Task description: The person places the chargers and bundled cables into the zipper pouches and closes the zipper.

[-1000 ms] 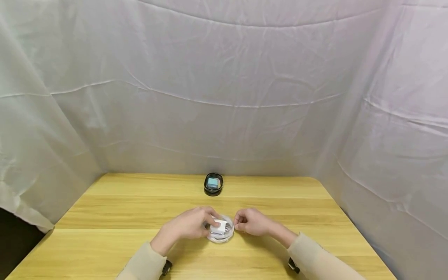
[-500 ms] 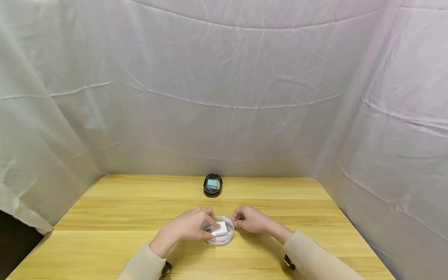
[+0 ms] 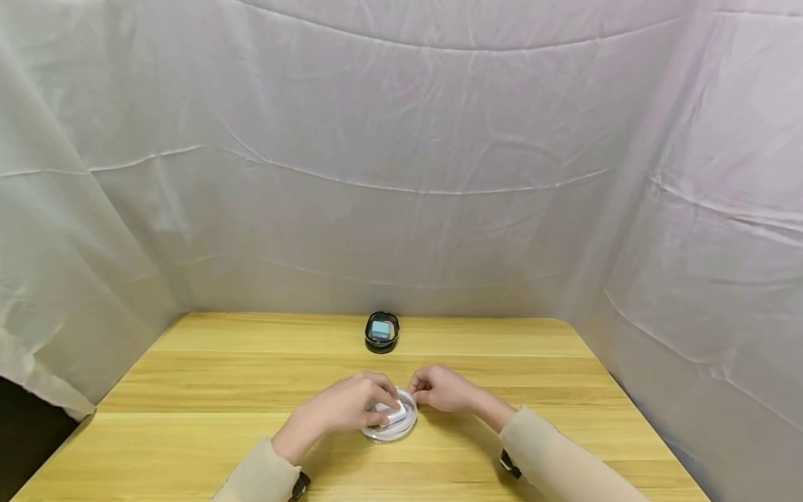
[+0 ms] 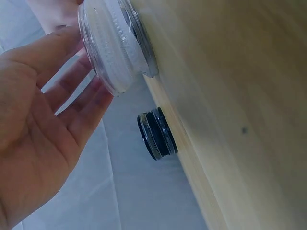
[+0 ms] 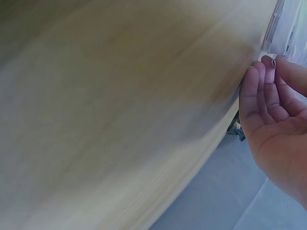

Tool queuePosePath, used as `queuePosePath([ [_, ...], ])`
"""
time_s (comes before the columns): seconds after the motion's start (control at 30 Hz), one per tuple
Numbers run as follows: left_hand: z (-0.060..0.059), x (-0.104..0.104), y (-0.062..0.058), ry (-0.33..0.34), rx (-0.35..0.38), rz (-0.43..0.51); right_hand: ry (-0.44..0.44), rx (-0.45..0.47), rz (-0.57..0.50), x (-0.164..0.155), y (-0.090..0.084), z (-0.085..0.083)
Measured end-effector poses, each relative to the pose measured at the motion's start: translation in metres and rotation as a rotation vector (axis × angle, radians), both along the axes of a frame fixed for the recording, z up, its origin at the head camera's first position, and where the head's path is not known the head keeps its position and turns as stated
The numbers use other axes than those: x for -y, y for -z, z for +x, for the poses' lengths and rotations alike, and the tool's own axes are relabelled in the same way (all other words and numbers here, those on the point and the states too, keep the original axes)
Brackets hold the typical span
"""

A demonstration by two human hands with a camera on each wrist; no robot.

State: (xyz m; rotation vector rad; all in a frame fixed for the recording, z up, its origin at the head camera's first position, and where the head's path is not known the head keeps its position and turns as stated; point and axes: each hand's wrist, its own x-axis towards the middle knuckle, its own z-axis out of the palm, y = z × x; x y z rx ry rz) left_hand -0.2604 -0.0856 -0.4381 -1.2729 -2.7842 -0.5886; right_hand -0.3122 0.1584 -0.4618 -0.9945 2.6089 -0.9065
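A round clear plastic case (image 3: 392,437) with white inside stands on the wooden table, a white block (image 3: 396,416) showing in its middle. My left hand (image 3: 354,403) grips it from the left, thumb and fingers over the top; in the left wrist view the fingers curl along the side of the clear case (image 4: 115,45). At its right rim is my right hand (image 3: 444,389), fingers curled in. Seen from the right wrist, thumb and fingertip pinch a tiny shiny metal piece (image 5: 274,63), too small to identify, close beside the clear case (image 5: 278,36).
Farther back on the table (image 3: 251,390) stands a black round case (image 3: 381,348) with a light-blue square (image 3: 380,327) in its top. Grey-white cloth (image 3: 401,174) hangs behind the table and along both sides. Black straps are on both wrists.
The right hand has shifted a little left and away from the body, still near the rim. The clear case has moved slightly left, and the left fingers cover more of the white block.
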Motion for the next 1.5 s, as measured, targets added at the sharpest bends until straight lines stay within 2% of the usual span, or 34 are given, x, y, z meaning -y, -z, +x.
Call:
queuePosePath([
  [0.3,0.0,0.0,0.001,0.002,0.008,-0.005,-0.003,0.009,-0.005,-0.004,-0.002,0.001],
  [0.5,0.001,-0.002,-0.001,0.015,0.004,-0.008,-0.01,-0.016,0.01,-0.007,-0.003,0.003],
  [0.67,0.003,-0.003,-0.001,-0.002,0.021,-0.017,-0.006,-0.019,0.032,-0.01,-0.004,0.005],
  [0.87,0.004,-0.002,0.0,-0.019,0.01,-0.016,-0.019,-0.025,0.033,-0.015,-0.005,0.009],
  [1.17,0.004,0.0,0.001,-0.009,-0.005,-0.008,-0.031,-0.051,0.029,-0.016,-0.005,0.015],
  [1.5,0.002,0.001,0.001,-0.018,0.045,-0.007,-0.015,-0.054,0.028,-0.016,-0.003,0.015],
])
